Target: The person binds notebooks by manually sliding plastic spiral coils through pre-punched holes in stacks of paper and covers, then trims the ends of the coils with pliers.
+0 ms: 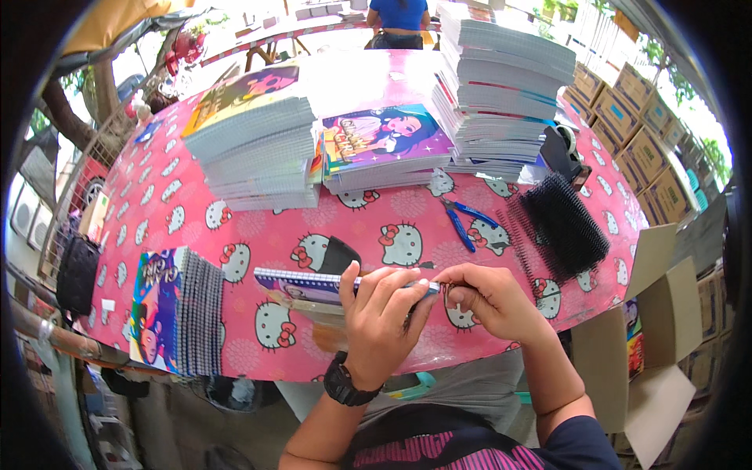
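Note:
My left hand (pixel 382 313), wearing a black watch, is wrapped over a thin notebook (pixel 305 283) with a purple cover. The notebook is held on edge just above the table's near side, its spine edge upward. At its right end, my right hand (pixel 495 301) has thumb and forefinger pinched together. What lies between those fingertips is too small to make out. Beyond my right hand lie blue-handled cutting pliers (pixel 464 222), their jaws pointing away. To their right is a heap of black spiral binding coils (pixel 565 227). A black object (pixel 340 255) sits behind the notebook.
A pink cat-print cloth (pixel 258 251) covers the table. Spiral-bound notebooks (pixel 176 313) stand at left. Stacks of unbound books (pixel 254 149), (pixel 384 149) and a taller book pile (pixel 505 94) fill the back. A tape dispenser (pixel 565 149), an open carton (pixel 650 345) and stacked boxes (pixel 638 133) are right.

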The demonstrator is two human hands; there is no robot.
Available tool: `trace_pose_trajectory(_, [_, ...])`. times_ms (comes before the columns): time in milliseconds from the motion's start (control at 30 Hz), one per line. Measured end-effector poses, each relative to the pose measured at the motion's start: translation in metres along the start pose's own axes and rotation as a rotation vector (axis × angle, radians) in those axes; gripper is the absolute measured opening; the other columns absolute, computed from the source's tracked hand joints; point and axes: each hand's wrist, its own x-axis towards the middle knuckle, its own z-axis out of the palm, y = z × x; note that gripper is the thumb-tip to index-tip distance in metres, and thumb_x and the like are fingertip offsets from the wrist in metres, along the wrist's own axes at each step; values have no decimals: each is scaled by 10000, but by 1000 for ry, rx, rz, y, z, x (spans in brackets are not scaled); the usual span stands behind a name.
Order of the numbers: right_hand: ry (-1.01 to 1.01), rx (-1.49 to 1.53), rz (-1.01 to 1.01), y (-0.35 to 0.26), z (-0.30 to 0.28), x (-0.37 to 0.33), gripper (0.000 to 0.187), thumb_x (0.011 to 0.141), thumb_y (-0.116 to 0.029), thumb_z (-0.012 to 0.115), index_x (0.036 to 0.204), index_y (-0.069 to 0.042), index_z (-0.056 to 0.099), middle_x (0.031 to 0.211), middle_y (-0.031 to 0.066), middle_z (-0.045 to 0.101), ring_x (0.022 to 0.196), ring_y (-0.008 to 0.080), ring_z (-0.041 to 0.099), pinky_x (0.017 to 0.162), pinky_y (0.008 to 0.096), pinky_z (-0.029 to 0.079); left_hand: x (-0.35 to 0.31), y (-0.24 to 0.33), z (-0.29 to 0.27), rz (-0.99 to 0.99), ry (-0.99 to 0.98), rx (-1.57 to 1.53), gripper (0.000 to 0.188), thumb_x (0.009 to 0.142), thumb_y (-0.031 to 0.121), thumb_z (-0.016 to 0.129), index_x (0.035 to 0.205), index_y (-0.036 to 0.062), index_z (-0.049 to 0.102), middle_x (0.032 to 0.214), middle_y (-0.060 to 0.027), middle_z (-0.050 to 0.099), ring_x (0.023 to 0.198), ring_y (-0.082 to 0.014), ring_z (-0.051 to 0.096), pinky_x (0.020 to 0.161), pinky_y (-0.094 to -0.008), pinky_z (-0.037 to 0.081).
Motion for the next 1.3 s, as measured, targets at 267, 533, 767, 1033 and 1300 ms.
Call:
trace_pose_trajectory(267, [38,-243,-155,-6,1,5,300,834,-17,624,1133,-34,630,847,104,591,721,188,577,641,291,461,-6,-2,3,-10,53,-6,205,741,155,752,901,110,632,979,-11,650,974,-194,603,1080,-489,254])
trace_pose_trajectory(533, [92,-371,-199,-10,4,2,350,805,15,655,1147,-61,651,880,83,600,721,187,593,640,287,479,-4,2,9,-72,103,-49,245,696,117,775,892,118,627,950,-9,649,956,-204,598,1076,-470,248])
trace_pose_trajectory(767, [115,-229,-150,-3,7,5,309,825,23,646,1131,-16,636,881,82,655,724,141,617,654,261,502,-4,3,7,-87,89,-26,240,706,121,765,899,128,624,945,-3,643,964,-198,596,1052,-459,274])
trace_pose_trajectory(1033, [108,-71,-46,6,5,1,258,775,15,710,1021,10,632,895,61,635,726,91,579,644,217,470,2,7,-9,-120,-22,-19,176,744,163,709,892,130,618,883,-12,641,918,-196,598,996,-454,313])
trace_pose_trajectory(1300, [121,-75,-98,2,11,8,192,753,46,700,914,15,600,888,56,565,804,129,561,744,249,465,9,-8,-12,-124,-26,-163,82,758,193,694,767,129,643,742,-21,630,817,-198,610,967,-447,313])
